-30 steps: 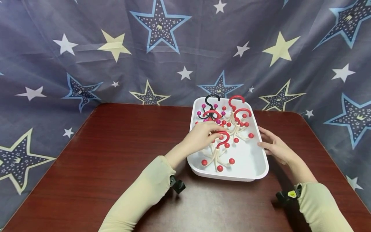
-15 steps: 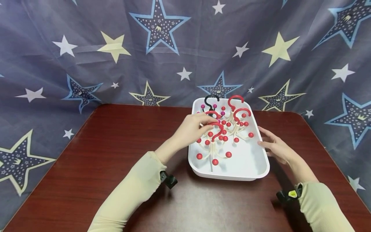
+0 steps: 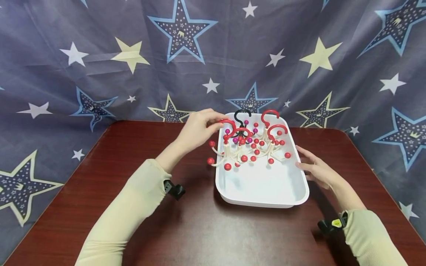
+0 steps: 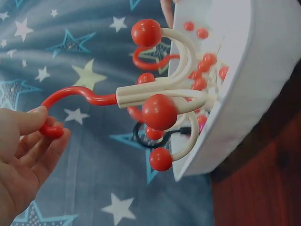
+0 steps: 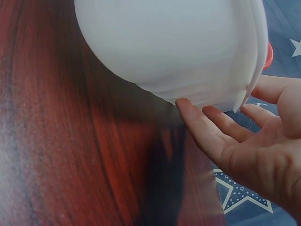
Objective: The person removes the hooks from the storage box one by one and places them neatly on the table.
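My left hand (image 3: pixel 199 127) pinches the end of the red hook handle of a claw massager (image 3: pixel 227 150), with cream curved prongs tipped by red balls. In the left wrist view, thumb and fingertips meet at the hook's tip, and the massager (image 4: pixel 146 94) overlaps the tray's edge. The white tray (image 3: pixel 266 184) holds several similar massagers (image 3: pixel 271 147) and a black one with purple balls (image 3: pixel 241 127) near the back. My right hand (image 3: pixel 316 168) touches the tray's right side, its fairly straight fingertips (image 5: pixel 184 104) against the outer wall and its thumb at the rim.
A dark red-brown wooden table (image 3: pixel 133 159) lies under the tray and both arms. Behind it hangs a grey-blue cloth (image 3: pixel 110 74) printed with stars. A black wrist strap mount sits on the left wrist (image 3: pixel 173 189) and the right wrist (image 3: pixel 332 223).
My left hand has carried the pinched massager leftward and toward the back, from the tray's front left to over its left rim. My right hand and the tray stay put.
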### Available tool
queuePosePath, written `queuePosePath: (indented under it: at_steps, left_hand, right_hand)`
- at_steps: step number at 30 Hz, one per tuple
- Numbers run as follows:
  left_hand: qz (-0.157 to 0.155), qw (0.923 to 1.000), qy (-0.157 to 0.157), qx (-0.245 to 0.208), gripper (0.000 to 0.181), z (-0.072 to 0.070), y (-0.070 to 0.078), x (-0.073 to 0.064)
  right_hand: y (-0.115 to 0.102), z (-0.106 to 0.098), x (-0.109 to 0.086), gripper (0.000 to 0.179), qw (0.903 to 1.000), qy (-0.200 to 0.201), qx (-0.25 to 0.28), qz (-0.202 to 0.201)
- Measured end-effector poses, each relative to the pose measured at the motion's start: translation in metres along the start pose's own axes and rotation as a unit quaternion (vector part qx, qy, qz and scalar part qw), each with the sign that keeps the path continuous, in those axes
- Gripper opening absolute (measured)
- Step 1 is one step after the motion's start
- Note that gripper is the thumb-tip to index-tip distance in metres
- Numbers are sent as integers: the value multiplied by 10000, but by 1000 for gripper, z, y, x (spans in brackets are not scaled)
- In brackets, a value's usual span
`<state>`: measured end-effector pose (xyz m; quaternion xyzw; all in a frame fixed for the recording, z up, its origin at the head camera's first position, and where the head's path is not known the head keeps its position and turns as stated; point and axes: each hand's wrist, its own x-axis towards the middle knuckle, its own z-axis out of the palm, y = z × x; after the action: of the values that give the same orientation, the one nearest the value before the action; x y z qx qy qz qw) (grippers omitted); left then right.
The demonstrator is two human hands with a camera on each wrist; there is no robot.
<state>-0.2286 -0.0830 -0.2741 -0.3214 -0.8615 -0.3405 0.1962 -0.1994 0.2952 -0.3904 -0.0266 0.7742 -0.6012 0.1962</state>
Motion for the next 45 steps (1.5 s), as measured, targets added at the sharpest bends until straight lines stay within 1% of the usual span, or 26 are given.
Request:
queuePosePath:
  at_steps: [3,7,10,12,15,20,25,31,37,40,45]
  left_hand:
    - [-49,9999,83,55,20,-10,-7,2]
    - [-227,9994,170,175,20,-21,-17,4]
    - [-317,9988,295,237,20,-25,-24,4]
    - [-379,9983,365,252,20,-25,-30,4]
    - [-492,9974,442,274,20,-23,-40,4]
    - [-807,9949,501,349,19,-16,-60,7]
    - [-1138,9910,538,460,19,-10,-80,10]
    - [-1544,9850,583,495,19,-1,-99,15]
    - [-1985,9779,608,267,19,5,-112,12]
    - [-2011,9774,602,248,20,8,-117,10]
    - [-1796,9812,550,440,19,12,-121,7]
  right_hand:
    - [-1,0,0,73,10000,-5,-3,4]
    - [-2,2,-1,74,10000,-18,12,8]
    - [-2,3,-1,73,10000,15,7,7]
    - [-2,3,-1,73,10000,48,-1,3]
    - [-2,3,-2,73,10000,80,1,8]
    - [-2,2,-2,73,10000,77,8,59]
    - [-2,2,-1,73,9999,13,80,90]
    - [-2,2,-1,74,9998,44,116,159]
    - [-3,2,-1,76,9998,51,86,186]
    - [-3,2,-2,76,9998,38,74,160]
    - [-2,2,-3,75,9999,44,80,143]
